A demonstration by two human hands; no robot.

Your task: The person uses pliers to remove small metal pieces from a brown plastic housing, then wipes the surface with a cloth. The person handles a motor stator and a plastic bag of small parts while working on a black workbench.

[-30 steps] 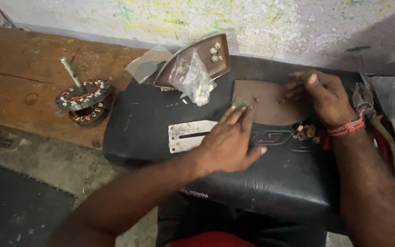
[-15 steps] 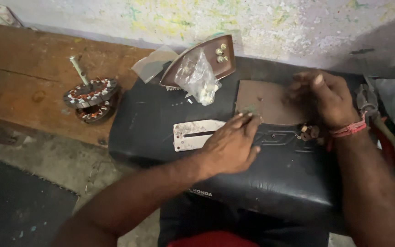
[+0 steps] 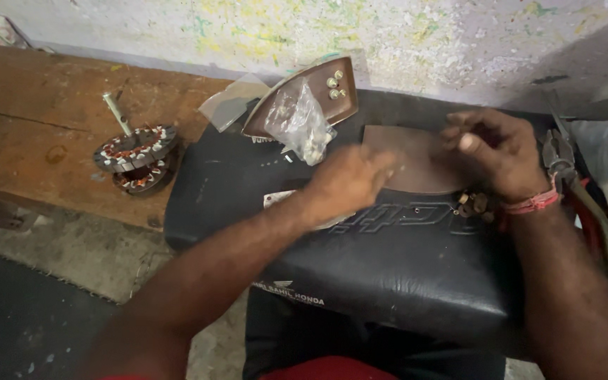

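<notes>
- A rough plastered wall (image 3: 388,35) runs along the top, whitish-grey and flecked with yellow and green paint
- A worn brown wooden table (image 3: 29,119) stands against it on the left, with a crack along the grain and scuffed edges
- A black padded seat (image 3: 402,281) lies beside the table's right edge, its leather creased and shiny
- Bare grey concrete floor (image 3: 72,246) shows below the table's near edge
- A dark mat (image 3: 15,324) covers the floor at the lower left corner
- Light is dim and even, without hard shadows
</notes>
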